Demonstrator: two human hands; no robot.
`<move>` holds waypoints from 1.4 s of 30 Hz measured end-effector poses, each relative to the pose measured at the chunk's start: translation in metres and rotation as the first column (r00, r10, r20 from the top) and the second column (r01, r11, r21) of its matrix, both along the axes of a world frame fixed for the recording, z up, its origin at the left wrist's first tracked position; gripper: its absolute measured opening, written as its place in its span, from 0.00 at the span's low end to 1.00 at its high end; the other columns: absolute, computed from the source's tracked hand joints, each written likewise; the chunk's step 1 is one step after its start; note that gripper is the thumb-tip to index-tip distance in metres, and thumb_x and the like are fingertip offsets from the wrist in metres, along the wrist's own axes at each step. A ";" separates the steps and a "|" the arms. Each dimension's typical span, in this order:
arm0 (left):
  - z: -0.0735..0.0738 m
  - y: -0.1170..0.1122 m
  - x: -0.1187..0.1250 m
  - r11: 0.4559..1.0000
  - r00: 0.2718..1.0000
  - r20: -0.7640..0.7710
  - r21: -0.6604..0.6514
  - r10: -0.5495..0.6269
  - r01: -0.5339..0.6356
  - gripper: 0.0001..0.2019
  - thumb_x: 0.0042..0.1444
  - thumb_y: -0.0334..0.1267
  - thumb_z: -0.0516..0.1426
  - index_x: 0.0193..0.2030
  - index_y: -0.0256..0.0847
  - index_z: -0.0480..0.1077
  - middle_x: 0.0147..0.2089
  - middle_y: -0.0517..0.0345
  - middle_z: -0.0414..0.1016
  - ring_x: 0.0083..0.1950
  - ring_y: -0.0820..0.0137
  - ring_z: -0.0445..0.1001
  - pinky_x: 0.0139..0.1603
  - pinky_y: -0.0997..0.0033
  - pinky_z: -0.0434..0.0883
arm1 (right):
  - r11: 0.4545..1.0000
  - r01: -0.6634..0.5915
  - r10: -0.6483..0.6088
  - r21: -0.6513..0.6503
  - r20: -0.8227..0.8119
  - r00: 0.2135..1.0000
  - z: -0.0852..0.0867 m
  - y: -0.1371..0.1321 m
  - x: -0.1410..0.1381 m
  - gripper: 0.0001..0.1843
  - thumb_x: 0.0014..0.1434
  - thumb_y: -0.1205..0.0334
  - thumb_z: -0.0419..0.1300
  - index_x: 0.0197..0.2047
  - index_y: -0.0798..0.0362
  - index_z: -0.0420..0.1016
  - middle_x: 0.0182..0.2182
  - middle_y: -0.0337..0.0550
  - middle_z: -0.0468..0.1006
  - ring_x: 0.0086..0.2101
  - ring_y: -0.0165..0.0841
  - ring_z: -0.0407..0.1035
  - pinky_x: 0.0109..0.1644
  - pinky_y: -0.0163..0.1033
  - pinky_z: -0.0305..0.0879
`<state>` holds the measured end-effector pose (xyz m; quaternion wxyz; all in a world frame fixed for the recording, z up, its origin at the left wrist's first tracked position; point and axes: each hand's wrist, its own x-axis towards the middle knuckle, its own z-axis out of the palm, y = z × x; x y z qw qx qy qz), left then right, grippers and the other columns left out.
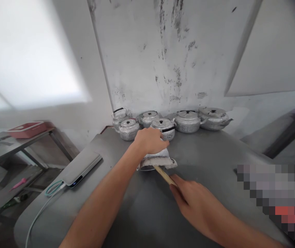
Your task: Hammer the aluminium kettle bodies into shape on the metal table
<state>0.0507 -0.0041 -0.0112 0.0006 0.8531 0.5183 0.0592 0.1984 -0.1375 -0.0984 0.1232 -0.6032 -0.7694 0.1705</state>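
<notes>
My left hand (149, 140) is closed over the top of a small silver kettle (158, 160) that lies tipped on the grey table (209, 151), pressing it down. My right hand (192, 201) grips a thin wooden stick (163, 174) whose far end reaches into or under the kettle's base. A row of several similar aluminium kettles (187, 121) stands behind, against the stained white wall.
A silver power bank (81, 167) with a teal and white cable (51, 188) lies at the table's left edge. A lower table with a red tray (28, 129) stands to the left. A blurred patch covers the lower right corner.
</notes>
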 end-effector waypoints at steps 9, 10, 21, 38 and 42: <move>0.001 -0.001 0.001 1.000 1.000 -0.001 0.000 -0.007 0.007 0.25 0.62 0.58 0.51 0.51 0.48 0.81 0.49 0.48 0.83 0.50 0.52 0.78 0.48 0.57 0.74 | 1.000 -0.002 0.003 -0.015 0.057 0.998 -0.004 -0.002 -0.003 0.15 0.71 0.65 0.43 0.43 0.52 0.71 0.32 0.50 0.84 0.33 0.46 0.81 0.31 0.41 0.51; 0.001 -0.001 0.001 1.000 1.000 -0.004 -0.001 -0.008 0.008 0.25 0.62 0.58 0.51 0.51 0.48 0.81 0.50 0.48 0.82 0.50 0.52 0.78 0.48 0.57 0.74 | 1.000 -0.003 0.003 -0.003 0.045 0.999 -0.004 -0.002 -0.002 0.15 0.71 0.64 0.43 0.44 0.51 0.71 0.32 0.50 0.84 0.33 0.46 0.81 0.31 0.41 0.52; -0.001 -0.004 0.003 0.999 1.000 -0.004 0.036 -0.022 0.022 0.24 0.62 0.57 0.51 0.49 0.47 0.82 0.48 0.47 0.82 0.50 0.51 0.79 0.48 0.55 0.74 | 0.998 -0.024 0.022 0.056 0.037 0.999 -0.005 -0.001 -0.001 0.15 0.72 0.63 0.43 0.48 0.51 0.71 0.33 0.48 0.84 0.33 0.47 0.80 0.32 0.42 0.53; -0.001 -0.002 0.003 1.000 0.999 -0.028 0.024 -0.018 0.019 0.26 0.62 0.59 0.49 0.49 0.47 0.81 0.50 0.47 0.82 0.50 0.52 0.78 0.48 0.56 0.74 | 0.998 -0.024 0.019 0.066 0.071 0.997 -0.006 -0.001 -0.002 0.13 0.72 0.65 0.45 0.46 0.50 0.71 0.32 0.46 0.84 0.32 0.46 0.80 0.30 0.41 0.46; -0.001 -0.002 0.003 0.999 1.000 -0.014 0.028 -0.017 0.017 0.25 0.61 0.58 0.50 0.50 0.47 0.81 0.49 0.48 0.82 0.50 0.51 0.78 0.48 0.56 0.74 | 0.999 -0.017 0.014 0.027 0.091 0.996 -0.006 -0.002 -0.003 0.13 0.72 0.66 0.45 0.46 0.51 0.71 0.32 0.47 0.84 0.32 0.47 0.80 0.30 0.41 0.45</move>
